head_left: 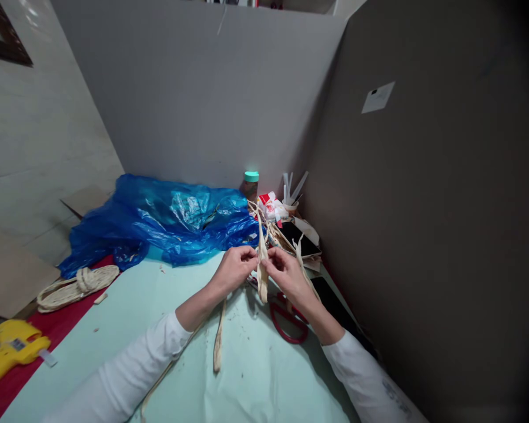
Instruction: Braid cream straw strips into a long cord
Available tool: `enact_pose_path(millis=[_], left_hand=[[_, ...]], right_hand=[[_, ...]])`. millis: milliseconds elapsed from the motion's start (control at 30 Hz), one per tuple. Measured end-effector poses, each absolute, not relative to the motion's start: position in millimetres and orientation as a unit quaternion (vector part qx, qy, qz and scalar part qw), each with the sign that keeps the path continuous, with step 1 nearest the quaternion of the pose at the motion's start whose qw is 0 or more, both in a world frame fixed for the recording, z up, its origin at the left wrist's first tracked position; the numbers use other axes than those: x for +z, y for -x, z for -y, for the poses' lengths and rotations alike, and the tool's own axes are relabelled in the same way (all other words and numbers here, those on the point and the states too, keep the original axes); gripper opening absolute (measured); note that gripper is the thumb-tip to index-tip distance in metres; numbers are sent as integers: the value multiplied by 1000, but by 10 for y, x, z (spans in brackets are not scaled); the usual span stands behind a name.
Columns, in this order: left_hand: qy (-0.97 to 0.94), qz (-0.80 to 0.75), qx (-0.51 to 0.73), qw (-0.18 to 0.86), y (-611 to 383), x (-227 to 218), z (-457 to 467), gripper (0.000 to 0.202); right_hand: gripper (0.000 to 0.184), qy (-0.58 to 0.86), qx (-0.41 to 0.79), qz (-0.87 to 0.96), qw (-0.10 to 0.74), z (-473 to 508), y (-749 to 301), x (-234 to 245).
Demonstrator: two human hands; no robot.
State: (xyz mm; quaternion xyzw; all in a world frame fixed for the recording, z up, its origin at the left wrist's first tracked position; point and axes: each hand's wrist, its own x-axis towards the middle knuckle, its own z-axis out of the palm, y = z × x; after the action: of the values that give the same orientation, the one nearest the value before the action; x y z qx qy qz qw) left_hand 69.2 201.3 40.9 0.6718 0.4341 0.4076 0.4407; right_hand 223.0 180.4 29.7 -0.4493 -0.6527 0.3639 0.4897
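Both left hand [237, 265] and right hand [287, 275] pinch one pale strip [263, 279] over the worktop [282, 382], left of the red scissors [279, 330], apparently spreading it, so the next move calls for light tension.

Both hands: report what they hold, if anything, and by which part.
The left hand and right hand pinch a pale strip partway along its length, with some showing above and below.
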Motion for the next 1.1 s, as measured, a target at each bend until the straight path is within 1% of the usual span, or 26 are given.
enact_pose_path(millis=[300,500,667,800,967,1033,1100], left_hand=[[-699,-454,379,402,-711,422,-1963,16],[-724,-465,379,340,-704,430,-1946,16],[-737,-442,372,350,-702,446,-1942,16],[-725,-440,375,374,-709,429,-1943,15],[-691,-494,403,341,-657,383,-2027,9],[-669,-503,418,352,-615,380,-2082,7],[-655,-495,426,379,-574,396,-2129,7]], right_hand=[[22,451,336,665,491,-1804,-2242,263],[24,457,309,689,470,-1769,-2226,265],[28,428,393,666,468,-1780,-2258,279],[26,406,440,645,475,-1783,-2261,308],[22,374,503,619,473,-1730,-2233,370],[18,358,522,602,487,-1720,-2246,403],[13,331,534,575,524,-1719,-2283,461]])
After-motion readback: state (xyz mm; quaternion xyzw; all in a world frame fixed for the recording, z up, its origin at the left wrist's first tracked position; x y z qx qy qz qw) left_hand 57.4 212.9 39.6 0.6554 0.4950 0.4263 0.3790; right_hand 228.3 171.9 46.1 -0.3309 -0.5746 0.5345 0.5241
